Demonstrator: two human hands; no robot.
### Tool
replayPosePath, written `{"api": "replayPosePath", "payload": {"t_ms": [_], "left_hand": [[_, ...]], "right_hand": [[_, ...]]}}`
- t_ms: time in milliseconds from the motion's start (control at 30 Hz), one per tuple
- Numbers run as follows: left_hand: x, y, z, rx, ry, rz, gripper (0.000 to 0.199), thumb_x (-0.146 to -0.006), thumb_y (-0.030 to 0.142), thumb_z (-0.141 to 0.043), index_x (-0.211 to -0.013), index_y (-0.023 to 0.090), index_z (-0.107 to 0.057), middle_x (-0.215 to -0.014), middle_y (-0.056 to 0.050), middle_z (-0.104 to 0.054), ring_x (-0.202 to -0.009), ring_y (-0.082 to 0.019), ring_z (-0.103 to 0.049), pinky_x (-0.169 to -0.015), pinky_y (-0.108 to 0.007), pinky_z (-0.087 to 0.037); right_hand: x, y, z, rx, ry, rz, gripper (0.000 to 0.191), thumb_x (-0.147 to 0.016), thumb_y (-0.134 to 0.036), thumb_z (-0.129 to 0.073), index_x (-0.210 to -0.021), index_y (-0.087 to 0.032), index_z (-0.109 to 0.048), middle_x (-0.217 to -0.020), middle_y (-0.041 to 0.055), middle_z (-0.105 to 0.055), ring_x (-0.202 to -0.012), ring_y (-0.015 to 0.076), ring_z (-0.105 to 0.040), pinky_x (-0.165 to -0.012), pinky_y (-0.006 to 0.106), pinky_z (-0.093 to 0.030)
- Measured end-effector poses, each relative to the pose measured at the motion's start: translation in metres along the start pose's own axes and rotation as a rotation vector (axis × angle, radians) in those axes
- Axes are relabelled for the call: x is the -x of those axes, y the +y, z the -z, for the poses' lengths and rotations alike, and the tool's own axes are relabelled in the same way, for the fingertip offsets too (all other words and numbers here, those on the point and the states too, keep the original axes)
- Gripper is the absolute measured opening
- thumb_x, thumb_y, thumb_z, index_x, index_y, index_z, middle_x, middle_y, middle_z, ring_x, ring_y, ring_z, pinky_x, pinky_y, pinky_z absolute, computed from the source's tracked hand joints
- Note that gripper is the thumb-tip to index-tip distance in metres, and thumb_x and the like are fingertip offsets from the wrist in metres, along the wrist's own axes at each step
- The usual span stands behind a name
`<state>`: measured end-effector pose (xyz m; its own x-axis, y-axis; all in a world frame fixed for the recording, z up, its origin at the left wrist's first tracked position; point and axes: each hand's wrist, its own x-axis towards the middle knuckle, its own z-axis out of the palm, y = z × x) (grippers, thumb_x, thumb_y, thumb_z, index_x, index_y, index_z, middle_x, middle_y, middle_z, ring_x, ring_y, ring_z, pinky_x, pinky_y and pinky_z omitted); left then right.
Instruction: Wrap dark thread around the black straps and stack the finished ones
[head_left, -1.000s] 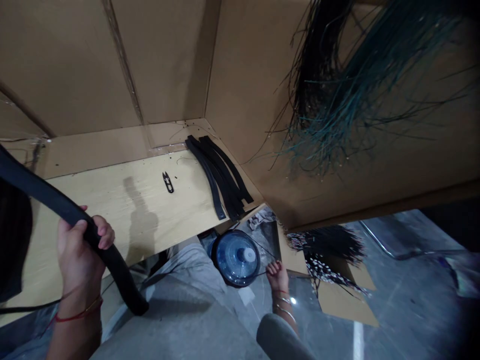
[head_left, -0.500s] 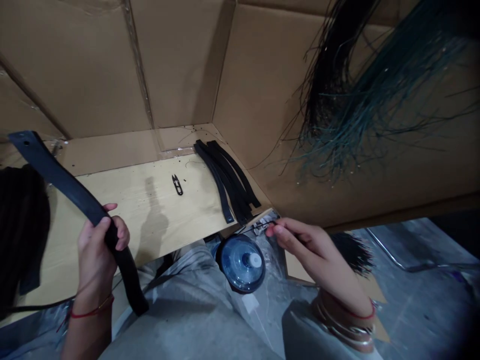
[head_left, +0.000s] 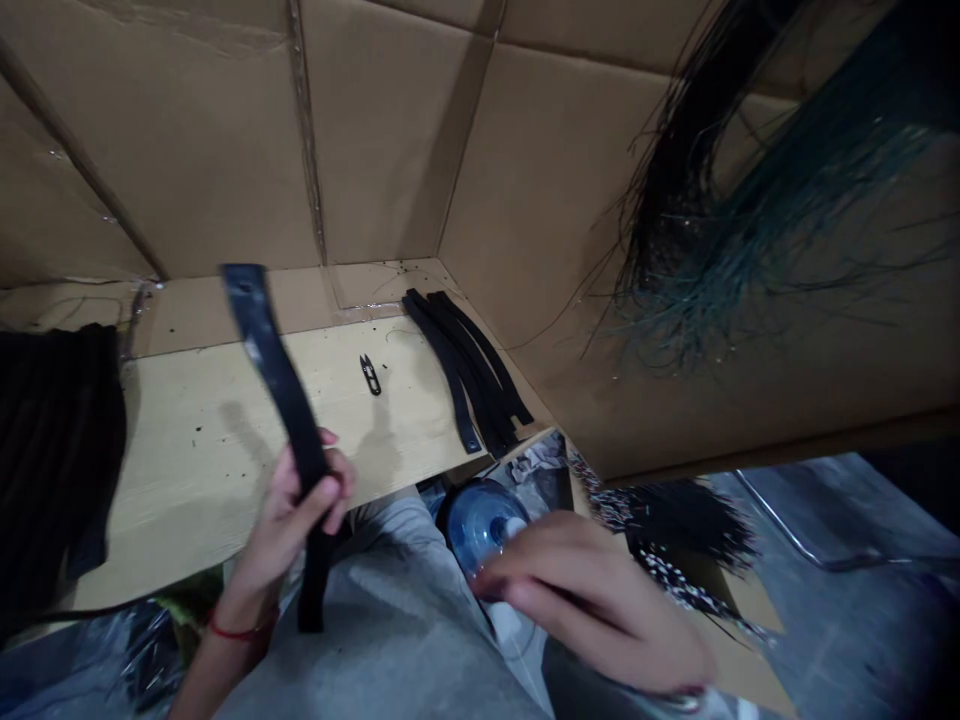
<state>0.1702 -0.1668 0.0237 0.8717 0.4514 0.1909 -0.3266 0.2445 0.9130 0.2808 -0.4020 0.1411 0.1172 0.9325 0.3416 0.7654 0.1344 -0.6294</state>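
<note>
My left hand (head_left: 300, 515) is closed round a black strap (head_left: 279, 385), which stands nearly upright with a small hole near its top end. The strap's lower end hangs against my grey clothing. My right hand (head_left: 592, 595) is in front of my body, just right of the blue water bottle (head_left: 472, 515). Its fingers look pressed together but are smeared by motion, and I cannot make out what is between them. Black thread snips (head_left: 370, 376) lie on the pale board (head_left: 210, 450) beyond my left hand. Several more black straps (head_left: 461, 385) lie to their right.
A pile of dark straps (head_left: 56, 450) hangs over the board's left side. Cardboard walls (head_left: 390, 130) enclose the back and right. Black and green strands (head_left: 757, 200) hang at upper right. Bundles of dark strands (head_left: 675, 515) and a metal-framed chair (head_left: 840, 520) are at lower right.
The strap in my left hand has moved right and turned more upright. My right hand, which was pinching a thin dark cord, has come down and left towards my body. The view has shifted slightly.
</note>
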Motion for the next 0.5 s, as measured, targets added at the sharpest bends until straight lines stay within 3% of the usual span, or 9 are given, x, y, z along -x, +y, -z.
{"api": "replayPosePath", "payload": {"t_ms": [67,100,167,267,367,433,500], "left_hand": [[-0.002,-0.013,-0.02,-0.009,-0.181,0.117,0.031,-0.087,0.033,-0.059,-0.113,0.025,-0.043,-0.106,-0.005,-0.061,-0.05,-0.002,-0.052,-0.045,-0.016,-0.041],[-0.003,-0.019,-0.029,-0.026,-0.219,0.194,0.034,-0.086,0.035,-0.061,-0.112,0.024,-0.042,-0.107,-0.006,-0.062,-0.05,-0.003,-0.053,-0.044,-0.016,-0.042],[-0.006,-0.03,-0.042,-0.049,-0.249,0.315,0.045,-0.083,0.04,-0.064,-0.115,0.023,-0.038,-0.088,-0.002,-0.065,-0.045,-0.004,-0.051,-0.038,-0.015,-0.036],[-0.006,-0.036,-0.046,-0.084,-0.239,0.427,0.055,-0.082,0.043,-0.064,-0.121,0.021,-0.032,-0.059,0.006,-0.058,-0.037,-0.006,-0.047,-0.033,-0.013,-0.031],[-0.005,-0.028,-0.036,-0.11,-0.14,0.42,0.047,-0.083,0.042,-0.064,-0.115,0.022,-0.035,-0.055,0.008,-0.057,-0.036,-0.004,-0.044,-0.034,-0.011,-0.029],[-0.006,-0.021,-0.027,-0.111,-0.074,0.363,0.043,-0.084,0.041,-0.063,-0.111,0.024,-0.035,-0.055,0.008,-0.057,-0.036,-0.003,-0.043,-0.035,-0.01,-0.029],[-0.007,-0.016,-0.023,-0.11,-0.048,0.322,0.04,-0.084,0.04,-0.063,-0.108,0.024,-0.035,-0.055,0.008,-0.057,-0.036,-0.003,-0.043,-0.036,-0.01,-0.028]], "right_hand": [[-0.013,0.015,-0.031,-0.013,0.127,-0.117,0.019,-0.097,-0.017,-0.05,-0.104,-0.02,-0.067,-0.087,0.0035,-0.073,-0.076,0.0121,-0.067,-0.068,0.022,-0.049],[-0.016,0.022,-0.045,-0.038,0.199,-0.158,0.019,-0.096,-0.016,-0.052,-0.106,-0.021,-0.067,-0.091,0.0032,-0.072,-0.079,0.0123,-0.068,-0.071,0.022,-0.049],[-0.015,0.037,-0.067,-0.061,0.341,-0.25,0.021,-0.095,-0.017,-0.053,-0.108,-0.021,-0.068,-0.092,0.0037,-0.071,-0.084,0.0142,-0.067,-0.076,0.024,-0.05],[0.005,0.071,-0.084,-0.165,0.374,-0.419,0.02,-0.092,-0.028,-0.057,-0.106,-0.021,-0.069,-0.076,0.0025,-0.067,-0.069,0.0147,-0.064,-0.062,0.024,-0.047],[0.042,0.13,-0.087,-0.303,0.46,-0.73,0.043,-0.086,-0.052,-0.059,-0.108,-0.016,-0.065,-0.055,-0.0035,-0.051,-0.046,0.0123,-0.049,-0.044,0.023,-0.037],[0.07,0.176,-0.089,-0.258,0.534,-0.818,0.051,-0.085,-0.06,-0.052,-0.094,-0.011,-0.065,-0.053,-0.0023,-0.048,-0.044,0.0131,-0.046,-0.042,0.025,-0.034],[0.097,0.215,-0.092,-0.18,0.608,-0.882,0.048,-0.085,-0.059,-0.055,-0.077,-0.013,-0.06,-0.051,-0.0034,-0.044,-0.041,0.0114,-0.043,-0.041,0.024,-0.032]]}}
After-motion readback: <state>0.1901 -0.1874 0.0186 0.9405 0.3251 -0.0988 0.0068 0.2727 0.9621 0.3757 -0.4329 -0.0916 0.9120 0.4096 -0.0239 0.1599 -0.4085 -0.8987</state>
